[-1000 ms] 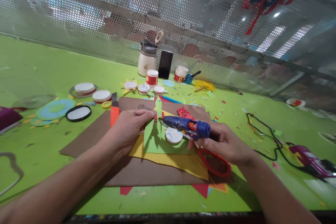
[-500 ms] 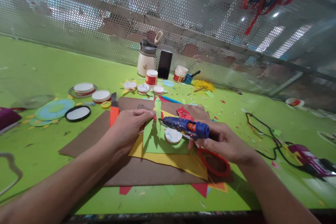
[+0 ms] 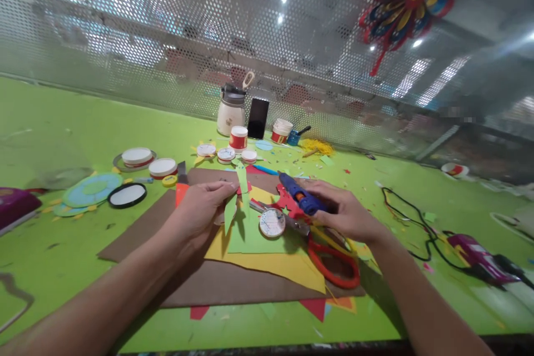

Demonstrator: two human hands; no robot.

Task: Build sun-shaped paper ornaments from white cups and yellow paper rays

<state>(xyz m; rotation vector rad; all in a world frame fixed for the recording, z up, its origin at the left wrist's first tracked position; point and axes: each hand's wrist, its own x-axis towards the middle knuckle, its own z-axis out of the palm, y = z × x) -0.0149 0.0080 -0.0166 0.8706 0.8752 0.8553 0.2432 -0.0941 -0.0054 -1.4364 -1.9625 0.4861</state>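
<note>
My left hand (image 3: 206, 206) pinches a light green paper cut-out (image 3: 242, 178) with a long narrow neck and pointed lower parts. In my right hand (image 3: 340, 208) is a blue glue gun (image 3: 301, 194), its nozzle apart from the paper and pointing up to the left. Below the glue gun lie red-handled scissors (image 3: 334, 267), with a white patterned disc (image 3: 272, 223) over their blades. Green paper (image 3: 254, 242) and yellow paper (image 3: 267, 262) are stacked under them on brown cardboard (image 3: 208, 289). Red cut paper (image 3: 287, 203) lies behind the disc.
An orange cutter (image 3: 181, 192) lies left of my left hand. Behind stand a bottle (image 3: 231, 117), a phone (image 3: 258, 118) and small tubs (image 3: 281, 130). Lids (image 3: 162, 168) and a blue-green paper disc (image 3: 92, 190) are at left. A black cord (image 3: 411, 211) runs at right.
My right hand has drawn the glue gun back from the green cut-out, and its nozzle has swung upward. The cut-out has tilted in my left hand. The camera view has shifted slightly.
</note>
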